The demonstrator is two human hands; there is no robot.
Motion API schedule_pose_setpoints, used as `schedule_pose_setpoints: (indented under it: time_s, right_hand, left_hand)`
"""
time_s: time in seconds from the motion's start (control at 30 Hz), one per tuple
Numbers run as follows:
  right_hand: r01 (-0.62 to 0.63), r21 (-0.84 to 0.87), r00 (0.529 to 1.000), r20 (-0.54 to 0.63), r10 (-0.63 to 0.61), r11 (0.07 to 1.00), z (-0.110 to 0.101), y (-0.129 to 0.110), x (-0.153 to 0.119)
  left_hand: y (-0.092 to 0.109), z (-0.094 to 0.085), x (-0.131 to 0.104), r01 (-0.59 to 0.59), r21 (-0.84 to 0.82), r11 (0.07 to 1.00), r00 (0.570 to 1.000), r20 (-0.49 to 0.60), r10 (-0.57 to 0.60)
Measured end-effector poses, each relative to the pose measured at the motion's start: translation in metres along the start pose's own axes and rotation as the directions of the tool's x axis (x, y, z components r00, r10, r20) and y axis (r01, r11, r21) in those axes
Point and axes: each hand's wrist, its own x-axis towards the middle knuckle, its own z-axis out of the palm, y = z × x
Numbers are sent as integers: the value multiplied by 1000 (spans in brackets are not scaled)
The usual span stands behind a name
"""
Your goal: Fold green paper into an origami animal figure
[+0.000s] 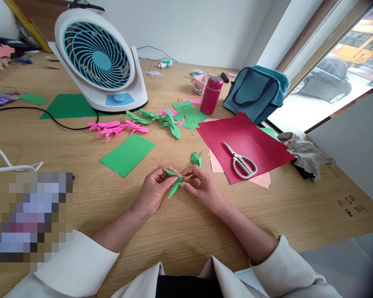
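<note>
A narrow folded piece of green paper (174, 189) hangs just above the table at the centre, with two pointed ends spread apart. My left hand (153, 189) pinches it from the left between thumb and fingers. From the right, the thumb and fingertips of my right hand (202, 186) close on its right end. Just beyond my right hand lies a small crumpled-looking green folded piece (196, 159). A flat sheet of green paper (128, 154) rests beyond my left hand.
White scissors (243, 164) lie on red sheets (251, 140) at the right. Pink folded figures (112, 129) and green ones (170, 123) sit farther back, before a fan (101, 60). Behind stand a red flask (211, 96) and a teal bag (256, 93).
</note>
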Motion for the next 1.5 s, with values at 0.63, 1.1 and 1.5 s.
schedule_pose_setpoints:
  time_s: [0.63, 1.1, 1.5]
  right_hand:
    - [-87, 299, 995, -20, 97, 950, 4, 10, -1]
    - [-74, 275, 994, -57, 93, 959, -4, 9, 2]
    - [-57, 142, 993, -99, 72, 988, -6, 0, 2]
  left_hand:
    - [2, -4, 0, -184, 229, 956, 977, 145, 154]
    - [6, -7, 0, -309, 451, 837, 951, 169, 260]
    - [8, -7, -9, -516, 669, 535, 847, 306, 434]
